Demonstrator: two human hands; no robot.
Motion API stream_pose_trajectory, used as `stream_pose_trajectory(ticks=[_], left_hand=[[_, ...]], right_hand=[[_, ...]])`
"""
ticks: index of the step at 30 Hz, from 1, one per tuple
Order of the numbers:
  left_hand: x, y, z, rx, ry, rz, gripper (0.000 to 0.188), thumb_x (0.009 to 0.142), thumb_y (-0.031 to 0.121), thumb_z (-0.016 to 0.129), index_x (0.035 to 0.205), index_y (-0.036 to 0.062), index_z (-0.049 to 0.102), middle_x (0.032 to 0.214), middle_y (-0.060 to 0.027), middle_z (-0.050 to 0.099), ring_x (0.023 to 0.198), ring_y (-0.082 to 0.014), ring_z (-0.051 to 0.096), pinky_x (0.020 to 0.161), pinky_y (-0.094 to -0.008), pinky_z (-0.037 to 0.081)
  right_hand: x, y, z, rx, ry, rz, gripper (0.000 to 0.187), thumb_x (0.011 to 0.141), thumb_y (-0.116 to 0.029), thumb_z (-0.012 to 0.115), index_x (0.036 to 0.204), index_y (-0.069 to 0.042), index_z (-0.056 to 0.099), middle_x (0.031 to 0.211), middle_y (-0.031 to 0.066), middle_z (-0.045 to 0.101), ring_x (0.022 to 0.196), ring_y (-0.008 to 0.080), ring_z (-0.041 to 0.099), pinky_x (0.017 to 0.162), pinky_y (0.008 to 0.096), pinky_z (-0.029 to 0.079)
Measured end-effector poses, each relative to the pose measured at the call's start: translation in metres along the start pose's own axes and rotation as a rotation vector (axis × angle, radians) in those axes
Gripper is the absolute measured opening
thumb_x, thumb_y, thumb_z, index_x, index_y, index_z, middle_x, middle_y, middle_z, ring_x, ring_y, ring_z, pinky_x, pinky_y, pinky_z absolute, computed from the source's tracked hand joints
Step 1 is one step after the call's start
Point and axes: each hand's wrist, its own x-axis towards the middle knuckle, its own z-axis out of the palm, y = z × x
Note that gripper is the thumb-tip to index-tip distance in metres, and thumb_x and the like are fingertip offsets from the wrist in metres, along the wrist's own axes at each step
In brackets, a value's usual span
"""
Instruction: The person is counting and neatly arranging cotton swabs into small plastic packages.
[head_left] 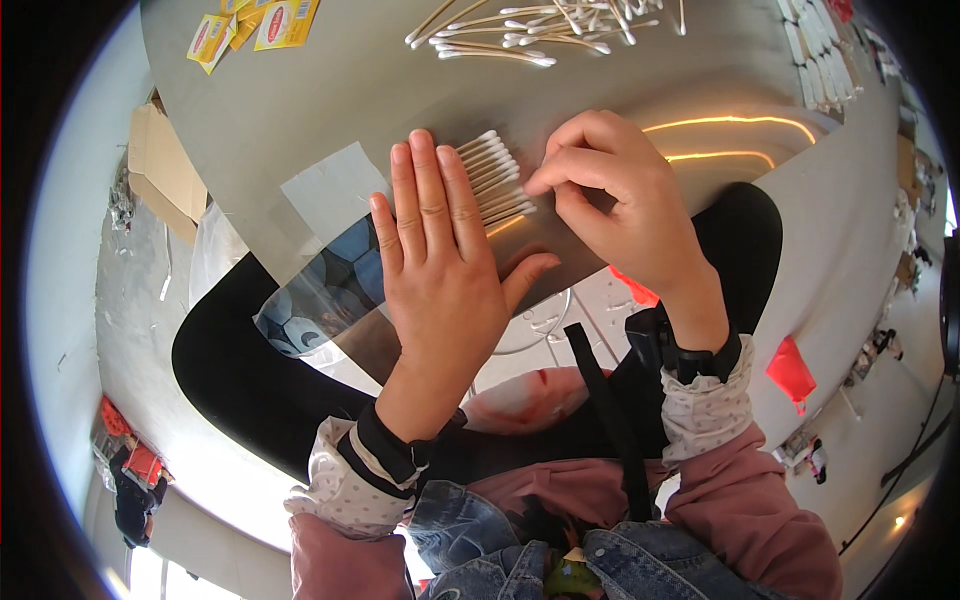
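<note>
While between both hands (pixel 440 275) (pixel 645 205), aligned cotton swabs (pixel 490 170)

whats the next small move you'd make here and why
Perhaps the right hand should gently even up the row of cotton swabs: its fingertips are close to the white heads, and the left hand lies flat over the row's left side.

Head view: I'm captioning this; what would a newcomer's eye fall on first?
Probably the flat left hand at the centre, hiding the left ends of a cotton-swab row, with the right hand curled beside its right end. Next come a loose swab pile at the top and yellow packets at upper left.
</note>
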Motion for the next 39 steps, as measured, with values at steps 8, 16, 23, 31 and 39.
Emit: stream_pose_trajectory(ticks=[8, 16, 23, 31, 39], left_hand=[[0.000, 0.001, 0.001, 0.001, 0.004, -0.001, 0.111, 0.081, 0.070, 0.061, 0.151, -0.0112, 0.032, 0.161, -0.0283, 0.028, 0.152, -0.0419, 0.025, 0.121, -0.0553, 0.021], [0.000, 0.000, 0.001, -0.010, 0.013, -0.006, 0.112, 0.081, 0.071, 0.062, 0.151, -0.0112, 0.033, 0.161, -0.0282, 0.028, 0.152, -0.0414, 0.025, 0.121, -0.0553, 0.021], [0.001, 0.002, 0.000, -0.009, 0.009, -0.006, 0.111, 0.081, 0.070, 0.063, 0.151, -0.0112, 0.033, 0.161, -0.0284, 0.028, 0.152, -0.0414, 0.025, 0.121, -0.0549, 0.021], [0.000, 0.001, 0.000, -0.032, 0.014, -0.006, 0.110, 0.082, 0.067, 0.064, 0.151, -0.0114, 0.031, 0.161, -0.0285, 0.027, 0.152, -0.0417, 0.024, 0.121, -0.0556, 0.022], [0.001, 0.002, -0.001, -0.043, 0.014, -0.005, 0.109, 0.081, 0.066, 0.066, 0.151, -0.0116, 0.032, 0.161, -0.0288, 0.028, 0.152, -0.0415, 0.025, 0.120, -0.0553, 0.022]], right_hand=[[0.002, -0.001, 0.004, 0.005, 0.037, 0.014, 0.016, 0.075, 0.004, 0.064, 0.083, -0.009, 0.069, 0.085, 0.0040, 0.062, 0.079, 0.0264, 0.059, 0.072, 0.0362, 0.045], [0.004, -0.002, 0.003, -0.024, -0.005, 0.044, 0.024, 0.082, 0.010, 0.060, 0.093, -0.006, 0.072, 0.092, 0.0059, 0.062, 0.082, 0.0211, 0.059, 0.072, 0.0311, 0.047], [0.006, 0.003, 0.006, -0.057, 0.051, -0.035, 0.023, 0.075, 0.005, 0.062, 0.090, -0.011, 0.069, 0.086, 0.0036, 0.062, 0.078, 0.0267, 0.059, 0.073, 0.0376, 0.044], [0.009, 0.000, 0.006, -0.063, 0.012, 0.002, 0.025, 0.082, 0.010, 0.059, 0.095, -0.006, 0.072, 0.090, 0.0060, 0.063, 0.085, 0.0223, 0.060, 0.075, 0.0325, 0.047], [0.009, 0.005, 0.007, -0.097, 0.043, -0.069, 0.029, 0.075, 0.005, 0.061, 0.095, -0.013, 0.072, 0.084, 0.0040, 0.060, 0.078, 0.0264, 0.057, 0.072, 0.0387, 0.044]])
